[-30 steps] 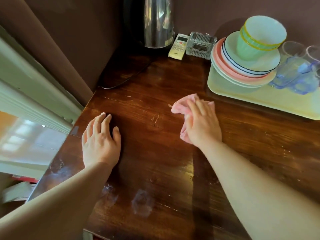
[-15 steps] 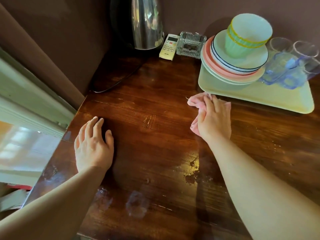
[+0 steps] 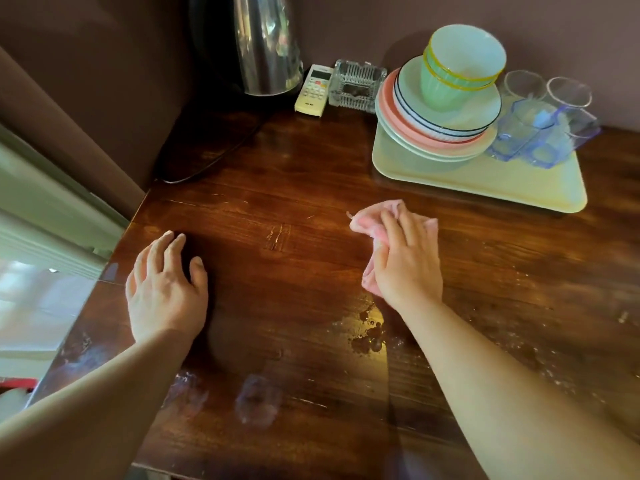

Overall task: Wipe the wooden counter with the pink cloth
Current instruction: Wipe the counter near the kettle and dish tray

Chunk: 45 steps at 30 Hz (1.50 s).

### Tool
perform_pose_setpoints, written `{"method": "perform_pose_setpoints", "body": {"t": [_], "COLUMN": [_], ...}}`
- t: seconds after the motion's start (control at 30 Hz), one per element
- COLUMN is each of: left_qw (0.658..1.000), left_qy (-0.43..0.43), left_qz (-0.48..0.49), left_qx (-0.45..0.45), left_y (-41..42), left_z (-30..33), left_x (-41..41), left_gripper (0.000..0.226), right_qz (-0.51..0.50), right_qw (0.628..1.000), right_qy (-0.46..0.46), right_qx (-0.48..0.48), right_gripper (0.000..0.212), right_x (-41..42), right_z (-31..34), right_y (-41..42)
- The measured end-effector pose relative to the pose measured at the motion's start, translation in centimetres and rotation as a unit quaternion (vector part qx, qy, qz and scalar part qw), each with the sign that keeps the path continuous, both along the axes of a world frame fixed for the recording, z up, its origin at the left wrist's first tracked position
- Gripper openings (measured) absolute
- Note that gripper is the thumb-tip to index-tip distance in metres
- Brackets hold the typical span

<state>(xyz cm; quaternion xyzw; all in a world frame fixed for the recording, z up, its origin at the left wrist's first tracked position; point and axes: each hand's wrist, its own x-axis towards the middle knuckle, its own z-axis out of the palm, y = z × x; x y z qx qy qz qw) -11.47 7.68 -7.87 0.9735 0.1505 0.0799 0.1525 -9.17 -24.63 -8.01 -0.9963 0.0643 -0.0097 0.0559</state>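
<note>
Pressing flat, right hand (image 3: 407, 265) covers pink cloth (image 3: 372, 223) running near-to-far.

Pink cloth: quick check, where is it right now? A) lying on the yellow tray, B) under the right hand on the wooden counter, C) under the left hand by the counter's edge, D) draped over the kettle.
B: the right hand presses flat on the pink cloth on the wooden counter, in front of the tray; the left hand rests on bare wood.
</note>
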Motion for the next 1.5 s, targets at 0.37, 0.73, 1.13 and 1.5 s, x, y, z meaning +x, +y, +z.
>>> {"method": "perform_pose_setpoints", "body": {"t": [0.37, 0.73, 1.13, 1.5], "left_qw": [1.0, 1.0, 0.999, 0.999], "left_qy": [-0.011, -0.022, -0.039, -0.038], "left_qz": [-0.01, -0.006, -0.009, -0.011], "left_qx": [0.01, 0.019, 0.02, 0.015], "left_y": [0.3, 0.4, 0.7, 0.7], "left_z": [-0.6, -1.0, -1.6, -1.5], "left_x": [0.1, 0.1, 0.3, 0.3], "left_gripper": [0.046, 0.047, 0.048, 0.047], "right_qz": [-0.027, -0.024, 0.059, 0.094], "right_qw": [1.0, 0.998, 0.998, 0.995], "right_qy": [0.008, 0.024, 0.035, 0.04], "right_qx": [0.008, 0.046, 0.015, 0.003], "right_gripper": [0.055, 0.053, 0.058, 0.055], "right_x": [-0.3, -0.9, -4.6, -5.5], "right_z": [0.0, 0.0, 0.3, 0.2], "right_y": [-0.5, -0.3, 1.0, 2.3]}}
